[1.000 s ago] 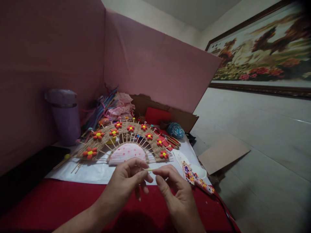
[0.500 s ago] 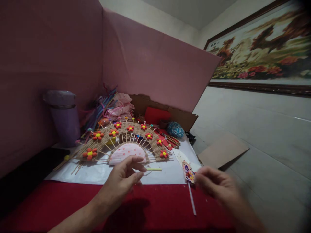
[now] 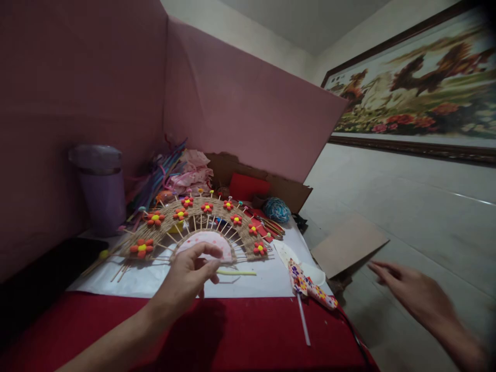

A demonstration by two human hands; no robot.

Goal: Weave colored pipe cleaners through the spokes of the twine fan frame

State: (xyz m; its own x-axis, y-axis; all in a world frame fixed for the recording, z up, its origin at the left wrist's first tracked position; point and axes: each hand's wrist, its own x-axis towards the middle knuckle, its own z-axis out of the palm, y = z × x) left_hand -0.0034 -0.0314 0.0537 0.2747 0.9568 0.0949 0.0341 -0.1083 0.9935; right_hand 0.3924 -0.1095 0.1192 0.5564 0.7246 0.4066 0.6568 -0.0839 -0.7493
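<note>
One yellow-green strip (image 3: 238, 273) wanted light pinching. Left hand (image 3: 189, 274) curled, fingers narrowly parted; right hand's (image 3: 418, 293) hold was unclear.

Left hand (image 3: 196, 271) covers part of the fan (image 3: 217, 207); can't tell if it touches the green strip (image 3: 242, 273). Right hand (image 3: 406, 289), beyond table's (image 3: 256, 336) right edge, slightly blurred, grip unclear. Both forearms cut off. Specks (image 3: 325, 323) near right edge too small. Clutter (image 3: 189, 173) toward back edge half hidden.
</note>
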